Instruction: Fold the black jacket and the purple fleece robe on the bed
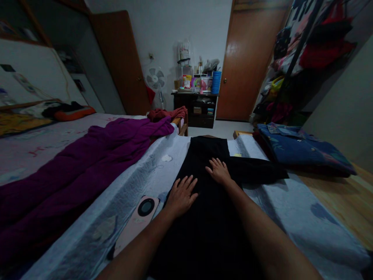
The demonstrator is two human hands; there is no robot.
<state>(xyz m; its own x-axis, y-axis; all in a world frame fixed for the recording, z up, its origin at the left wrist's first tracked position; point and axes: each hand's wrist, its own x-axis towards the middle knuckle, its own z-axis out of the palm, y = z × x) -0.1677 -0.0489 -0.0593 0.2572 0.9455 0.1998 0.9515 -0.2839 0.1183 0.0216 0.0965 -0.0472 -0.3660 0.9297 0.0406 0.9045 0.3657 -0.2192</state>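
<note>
A black long-sleeved garment (210, 214) lies spread on the pale blue patterned cloth (151, 173), and one sleeve (259, 168) reaches out to the right. My left hand (182, 194) rests flat on the garment's left part, fingers spread. Farther up, my right hand (219, 171) lies on it near the base of that sleeve, also with its fingers apart. Neither hand grips the fabric. Beside my left forearm is a pink phone (136, 223) with a round black camera ring, partly covered by the arm.
A purple blanket (87, 159) lies along the bed (17, 155) on the left. Folded denim clothes (303, 147) are stacked on a wooden surface (329, 194) at right. At the back are a fan (155, 79), a dark cabinet (194, 111) and a wooden door (239, 62).
</note>
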